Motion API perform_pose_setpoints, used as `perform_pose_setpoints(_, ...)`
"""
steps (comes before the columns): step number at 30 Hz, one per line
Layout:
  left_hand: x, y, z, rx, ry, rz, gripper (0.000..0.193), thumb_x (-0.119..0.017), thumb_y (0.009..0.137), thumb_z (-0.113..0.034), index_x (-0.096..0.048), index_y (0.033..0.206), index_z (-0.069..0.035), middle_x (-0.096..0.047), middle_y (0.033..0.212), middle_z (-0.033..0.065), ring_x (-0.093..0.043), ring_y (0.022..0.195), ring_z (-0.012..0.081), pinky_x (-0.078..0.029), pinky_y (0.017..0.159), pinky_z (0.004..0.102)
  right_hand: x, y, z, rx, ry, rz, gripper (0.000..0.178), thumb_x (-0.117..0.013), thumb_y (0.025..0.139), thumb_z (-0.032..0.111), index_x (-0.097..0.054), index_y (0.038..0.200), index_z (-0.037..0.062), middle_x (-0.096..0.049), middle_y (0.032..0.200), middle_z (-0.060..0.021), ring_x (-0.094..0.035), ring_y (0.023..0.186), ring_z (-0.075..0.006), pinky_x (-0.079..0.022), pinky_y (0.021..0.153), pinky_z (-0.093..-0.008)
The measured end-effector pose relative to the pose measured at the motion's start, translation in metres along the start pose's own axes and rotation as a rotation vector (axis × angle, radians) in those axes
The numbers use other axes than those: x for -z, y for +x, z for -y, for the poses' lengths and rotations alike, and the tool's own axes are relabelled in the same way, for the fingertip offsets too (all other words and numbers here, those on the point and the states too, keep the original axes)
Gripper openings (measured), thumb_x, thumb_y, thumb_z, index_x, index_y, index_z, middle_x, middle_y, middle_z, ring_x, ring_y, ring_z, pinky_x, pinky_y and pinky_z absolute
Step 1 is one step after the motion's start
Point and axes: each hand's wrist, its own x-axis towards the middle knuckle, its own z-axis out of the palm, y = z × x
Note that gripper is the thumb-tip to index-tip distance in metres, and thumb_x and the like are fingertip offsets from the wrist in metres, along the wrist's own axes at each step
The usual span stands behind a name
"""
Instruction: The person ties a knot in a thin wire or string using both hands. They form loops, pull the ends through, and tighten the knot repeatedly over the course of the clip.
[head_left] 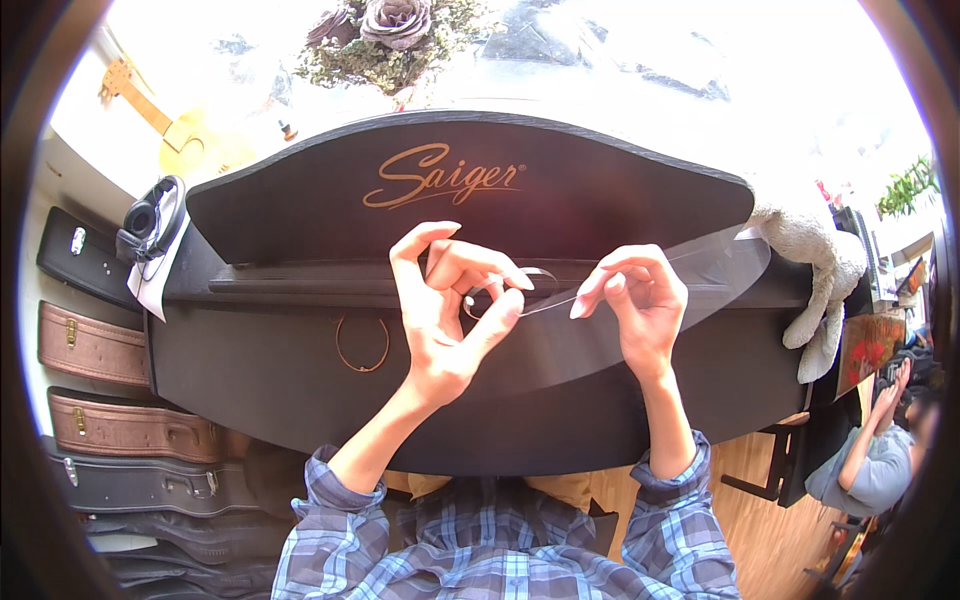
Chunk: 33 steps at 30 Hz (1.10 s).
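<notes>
A thin, pale string [548,305], like an instrument string, runs between my two hands over the dark table [250,350]. My left hand [435,325] pinches it between thumb and fingertips, and a small curl of it loops by those fingers. To the right, my right hand [650,315] has its fingertips closed on the string, which continues as a faint line past the hand. A see-through grey smear spreads behind and below the right hand; I cannot tell whether it is the string in motion. Left of my left hand lies a copper-coloured coiled string [362,369].
A raised dark panel [600,190] borders the table's far side. Headphones [150,215] and a small guitar-shaped instrument [190,145] are at left, above several instrument cases [130,420]. A grey plush toy [825,255] hangs at right. Another person [865,465] is at far right.
</notes>
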Motion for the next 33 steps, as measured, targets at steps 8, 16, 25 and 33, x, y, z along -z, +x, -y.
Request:
perform_pose_setpoints(8, -0.009, -0.006, 0.007, 0.266, -0.212, 0.115, 0.027, -0.071, 0.086, 0.009, -0.055, 0.106, 0.000, -0.065, 0.102, 0.0126, -0.068, 0.096, 0.0186, -0.058, 0.088, 0.0328, -0.002, 0.001, 0.003, -0.079, -0.096, -0.162, 0.020, -0.059, 0.101, 0.018, -0.054, 0.110, 0.0008, -0.068, 0.084, -0.0128, -0.068, 0.066, -0.0170, -0.057, 0.060, -0.0271)
perform_pose_setpoints(16, -0.007, -0.005, 0.009, 0.041, 0.095, 0.154, 0.027, -0.068, 0.084, 0.015, -0.057, 0.105, 0.002, -0.069, 0.112, 0.0228, -0.072, 0.099, 0.0284, -0.061, 0.088, 0.0375, -0.001, 0.002, 0.002, -0.065, -0.056, -0.218, 0.019, -0.059, 0.101, 0.017, -0.052, 0.109, 0.0012, -0.068, 0.087, -0.0142, -0.070, 0.073, -0.0196, -0.058, 0.064, -0.0278)
perform_pose_setpoints(25, -0.008, -0.002, 0.000, 0.488, -0.130, 0.212, 0.034, -0.057, 0.102, -0.010, -0.043, 0.130, 0.001, -0.071, 0.107, 0.0168, -0.072, 0.084, 0.0196, -0.057, 0.072, 0.0291, -0.001, 0.002, 0.001, 0.061, -0.097, -0.269, 0.021, -0.058, 0.102, 0.021, -0.052, 0.108, 0.0024, -0.067, 0.089, -0.0118, -0.069, 0.076, -0.0184, -0.056, 0.066, -0.0260)
perform_pose_setpoints(33, 0.001, 0.003, -0.002, 0.529, -0.204, 0.320, 0.024, -0.048, 0.107, -0.021, -0.060, 0.101, -0.001, -0.067, 0.074, 0.0099, -0.055, 0.052, 0.0098, -0.041, 0.049, 0.0229, 0.004, 0.001, 0.002, 0.149, -0.121, -0.236, 0.025, -0.060, 0.101, 0.023, -0.050, 0.113, 0.0024, -0.067, 0.094, -0.0145, -0.070, 0.079, -0.0223, -0.056, 0.067, -0.0268)
